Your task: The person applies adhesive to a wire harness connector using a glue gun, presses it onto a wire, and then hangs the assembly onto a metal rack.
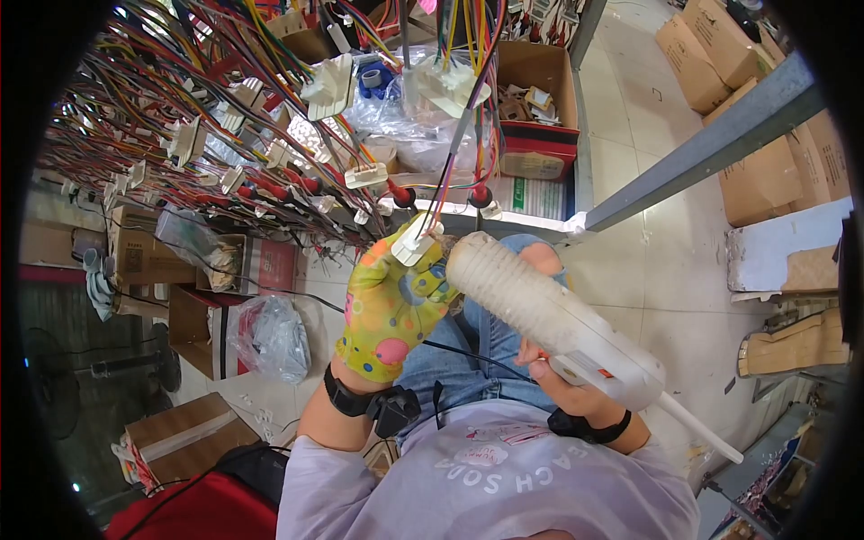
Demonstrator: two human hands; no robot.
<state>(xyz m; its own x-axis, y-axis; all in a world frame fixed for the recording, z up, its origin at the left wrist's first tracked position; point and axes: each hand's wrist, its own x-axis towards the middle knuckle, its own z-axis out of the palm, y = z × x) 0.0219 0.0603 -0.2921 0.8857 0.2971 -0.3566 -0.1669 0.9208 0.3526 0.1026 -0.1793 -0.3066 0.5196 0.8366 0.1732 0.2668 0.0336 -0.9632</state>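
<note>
My left hand [393, 306], in a yellow patterned glove, is closed on a white plastic connector [415, 243] with several coloured wires rising from it. My right hand [569, 385], bare, is wrapped round the handle of a bulky white hot glue gun [558, 315]. Its ribbed barrel points up and left, its front end close beside the connector and my gloved fingers. The nozzle tip is hard to make out. A long white glue stick [706, 428] juts out of the gun's rear. Above my left hand hangs another white connector [366, 175].
Dense bundles of coloured wires [216, 135] with white connectors and red plugs [400, 193] fill the upper left. A metal post [702, 144] slants across the right. Cardboard boxes [765, 180] stand beyond it. Plastic bags [270, 337] and a taped carton [191, 441] lie at left.
</note>
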